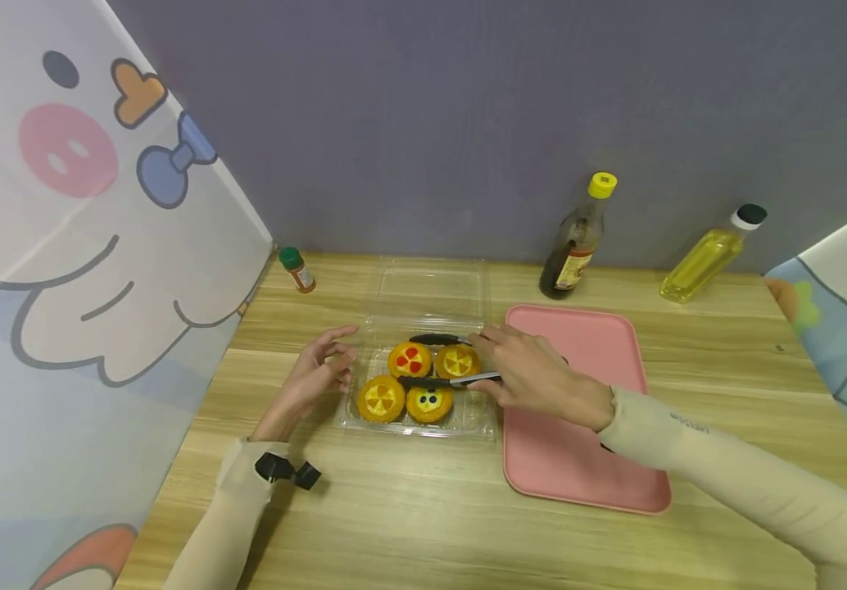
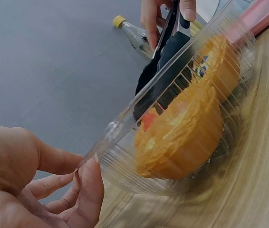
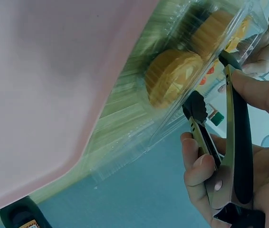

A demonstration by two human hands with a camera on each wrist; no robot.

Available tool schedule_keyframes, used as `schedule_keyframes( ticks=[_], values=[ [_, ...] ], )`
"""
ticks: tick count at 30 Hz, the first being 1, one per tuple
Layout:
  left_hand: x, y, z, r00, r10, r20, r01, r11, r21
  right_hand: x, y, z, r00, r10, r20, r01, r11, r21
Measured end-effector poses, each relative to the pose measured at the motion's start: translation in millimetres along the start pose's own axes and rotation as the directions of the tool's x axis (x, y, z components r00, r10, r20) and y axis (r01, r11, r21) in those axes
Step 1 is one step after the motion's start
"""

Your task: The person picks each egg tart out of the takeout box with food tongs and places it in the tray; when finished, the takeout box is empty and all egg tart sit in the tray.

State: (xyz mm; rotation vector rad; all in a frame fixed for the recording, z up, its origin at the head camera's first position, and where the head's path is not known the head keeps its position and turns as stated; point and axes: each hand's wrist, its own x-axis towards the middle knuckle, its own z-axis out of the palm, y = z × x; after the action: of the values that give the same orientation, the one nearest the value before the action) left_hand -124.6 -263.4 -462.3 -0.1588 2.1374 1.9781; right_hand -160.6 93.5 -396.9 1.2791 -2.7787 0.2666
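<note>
A clear plastic clamshell box (image 1: 471, 422) stands on the table with its lid folded back. Several tarts sit inside: a red-topped tart (image 1: 409, 360), a dark-berry tart (image 1: 429, 404) and others with yellow wedges (image 1: 381, 399). At the box's left rim, my left hand (image 1: 314, 375) pinches the edge between thumb and fingers, as the left wrist view shows. From the right, my right hand (image 1: 530, 373) grips metal tongs (image 3: 229, 142) with black tips. Spread apart, the tips reach over the box, one behind and one in front of the red-topped tart. Whether they touch it I cannot tell.
Right of the box lies a pink tray (image 1: 578, 467), partly under my right forearm. Along the back stand a dark sauce bottle (image 1: 571, 254) with a yellow cap, an oil bottle (image 1: 707, 258) and a green-capped spice jar (image 1: 298, 272). A grey wall rises behind.
</note>
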Motion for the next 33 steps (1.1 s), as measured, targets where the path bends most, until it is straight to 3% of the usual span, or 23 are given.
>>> schedule_keyframes(
  ticks=[10,21,25,33],
  values=[
    [2.2,-0.6,-0.5,1.0,0.007,0.014,-0.007,1.0,0.006,-0.2,-3.1,-6.8,0.999,0.031,0.014,-0.031,0.999,-0.02],
    [1.6,-2.9,-2.2,1.0,0.005,0.007,-0.005,1.0,0.011,15.0,-31.4,-23.3,0.98,0.112,0.164,-0.099,0.992,-0.083],
    [1.0,-3.6,-2.7,1.0,0.01,0.003,-0.01,1.0,0.005,17.3,-39.7,-24.2,0.979,0.116,0.167,-0.097,0.988,-0.116],
    [1.9,-3.2,-2.1,1.0,0.007,0.009,-0.007,1.0,-0.002,13.2,-40.0,-26.6,0.972,0.165,0.164,-0.152,0.984,-0.094]
  ],
)
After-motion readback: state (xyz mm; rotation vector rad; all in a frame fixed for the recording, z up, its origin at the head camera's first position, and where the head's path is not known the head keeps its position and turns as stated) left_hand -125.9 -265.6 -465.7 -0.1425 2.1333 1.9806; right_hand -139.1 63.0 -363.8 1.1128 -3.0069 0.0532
